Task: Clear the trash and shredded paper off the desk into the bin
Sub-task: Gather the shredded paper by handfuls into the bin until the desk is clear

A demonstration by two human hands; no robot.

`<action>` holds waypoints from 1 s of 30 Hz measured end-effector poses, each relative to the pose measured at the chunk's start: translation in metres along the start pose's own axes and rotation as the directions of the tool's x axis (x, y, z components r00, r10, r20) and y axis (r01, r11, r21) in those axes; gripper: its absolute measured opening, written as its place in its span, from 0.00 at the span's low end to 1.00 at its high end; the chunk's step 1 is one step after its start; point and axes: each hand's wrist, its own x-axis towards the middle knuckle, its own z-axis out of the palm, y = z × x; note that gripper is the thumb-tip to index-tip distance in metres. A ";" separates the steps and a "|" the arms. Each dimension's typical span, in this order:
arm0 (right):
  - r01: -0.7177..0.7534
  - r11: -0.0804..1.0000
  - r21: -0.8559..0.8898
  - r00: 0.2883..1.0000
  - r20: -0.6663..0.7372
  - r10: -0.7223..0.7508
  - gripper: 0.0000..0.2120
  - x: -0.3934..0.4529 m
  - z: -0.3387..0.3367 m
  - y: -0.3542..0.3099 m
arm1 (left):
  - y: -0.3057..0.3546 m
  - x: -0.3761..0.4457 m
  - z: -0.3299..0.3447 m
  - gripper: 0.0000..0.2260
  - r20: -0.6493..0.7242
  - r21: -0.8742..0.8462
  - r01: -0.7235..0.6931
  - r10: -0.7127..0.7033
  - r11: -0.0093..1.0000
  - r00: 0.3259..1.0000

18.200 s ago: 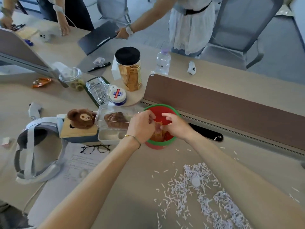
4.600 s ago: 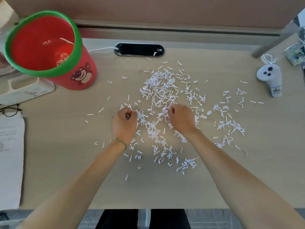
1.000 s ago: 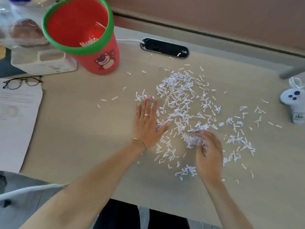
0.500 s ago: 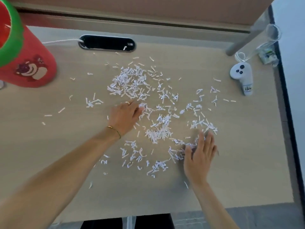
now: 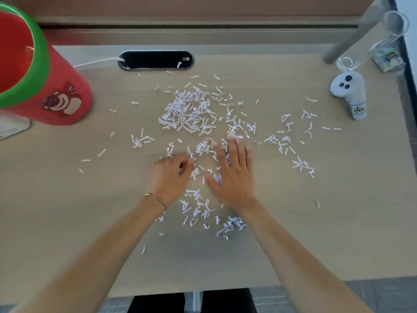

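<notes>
Both hands have converged from half a second ago: left hand (image 5: 170, 177) curls, pinching shredded paper (image 5: 189, 114); right hand (image 5: 232, 175) lies flat, fingers spread, raking scraps inward. Most paper still litters the desk (image 5: 338, 222), well apart from the red bin (image 5: 45, 86) at far left.
</notes>
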 end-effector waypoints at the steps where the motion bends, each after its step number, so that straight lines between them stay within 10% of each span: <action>1: 0.016 1.000 -0.016 0.999 -0.033 -0.017 0.32 0.004 0.000 0.001 | -0.001 -0.003 -0.003 0.16 -0.003 -0.005 -0.004 0.004 1.000 1.000; 7: -0.085 0.996 -0.007 0.964 -0.254 0.081 0.04 0.010 -0.004 0.009 | -0.012 -0.011 -0.012 0.17 0.022 -0.014 0.035 -0.035 0.999 0.999; 17: -0.124 0.992 0.021 0.991 0.063 0.122 0.21 0.020 -0.040 -0.029 | -0.005 -0.009 -0.054 0.18 -0.026 -0.020 0.010 -0.011 1.000 1.000; 30: -0.131 0.866 0.483 0.983 -0.046 0.175 0.25 0.087 -0.138 -0.175 | -0.013 0.006 -0.177 0.17 -0.290 -0.128 0.090 -0.124 0.988 0.949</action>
